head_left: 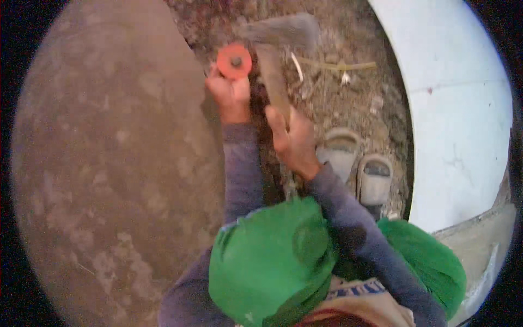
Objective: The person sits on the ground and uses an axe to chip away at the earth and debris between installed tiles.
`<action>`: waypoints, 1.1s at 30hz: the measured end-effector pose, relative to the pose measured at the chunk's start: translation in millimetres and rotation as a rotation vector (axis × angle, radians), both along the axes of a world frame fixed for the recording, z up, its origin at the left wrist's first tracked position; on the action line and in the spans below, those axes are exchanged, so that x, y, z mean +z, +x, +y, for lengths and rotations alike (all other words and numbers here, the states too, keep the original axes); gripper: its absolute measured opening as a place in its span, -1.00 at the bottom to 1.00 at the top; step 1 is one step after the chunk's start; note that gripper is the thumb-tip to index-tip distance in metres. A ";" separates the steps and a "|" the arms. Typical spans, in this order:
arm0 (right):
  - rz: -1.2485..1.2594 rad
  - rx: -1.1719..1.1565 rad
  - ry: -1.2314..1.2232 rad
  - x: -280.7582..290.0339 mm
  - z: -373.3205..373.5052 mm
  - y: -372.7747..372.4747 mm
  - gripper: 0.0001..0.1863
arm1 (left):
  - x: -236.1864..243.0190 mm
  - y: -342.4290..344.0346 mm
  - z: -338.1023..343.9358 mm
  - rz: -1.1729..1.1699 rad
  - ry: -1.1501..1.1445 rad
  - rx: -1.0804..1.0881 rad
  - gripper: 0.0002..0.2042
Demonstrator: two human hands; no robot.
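Note:
My left hand [231, 92] is closed round a chisel that I see end-on. Its round orange-red hand guard [224, 59] covers most of the fingers, and the dark struck end [236, 62] shows in the middle; the blade is hidden below. In my right hand [297, 139] is the wooden handle of a hammer [274, 76]. The hammer's heavy grey head [286, 30] is smeared by motion and hangs just beyond and to the right of the guard, apart from the chisel.
A broad brown slab or wall surface [114, 152] fills the left side. Rubble and dirt [376, 125] lie to the right, with a yellowish stick [343, 66] and a curved white strip [297, 66] on them. My shoes [375, 177] stand beside a large white panel [457, 120].

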State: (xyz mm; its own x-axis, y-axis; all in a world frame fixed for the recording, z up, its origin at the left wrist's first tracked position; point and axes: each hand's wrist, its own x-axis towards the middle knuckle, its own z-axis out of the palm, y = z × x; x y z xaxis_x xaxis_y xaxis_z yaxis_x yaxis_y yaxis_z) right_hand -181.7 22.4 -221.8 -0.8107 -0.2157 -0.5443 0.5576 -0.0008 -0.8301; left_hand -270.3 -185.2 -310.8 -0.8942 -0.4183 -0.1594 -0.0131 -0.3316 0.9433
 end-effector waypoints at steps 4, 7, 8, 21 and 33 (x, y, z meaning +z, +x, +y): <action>0.148 0.172 0.191 -45.5 -13.3 13.3 -0.43 | 3.9 -5.9 27.8 -0.015 0.618 0.382 -0.65; 0.036 0.359 0.036 -8.0 -4.8 -8.8 -0.46 | 32.1 8.6 11.1 -0.093 0.592 0.343 -0.64; 0.176 0.154 -0.008 7.6 -8.7 -1.1 -0.46 | 17.6 14.5 -16.4 0.022 0.596 0.304 -0.62; 0.258 0.011 0.159 -32.0 -13.1 20.0 -0.49 | 0.0 12.0 3.5 0.070 0.570 0.328 -0.59; 0.184 0.270 0.289 -63.1 48.9 6.9 -0.42 | -15.0 48.0 -14.4 0.017 0.636 0.321 -0.68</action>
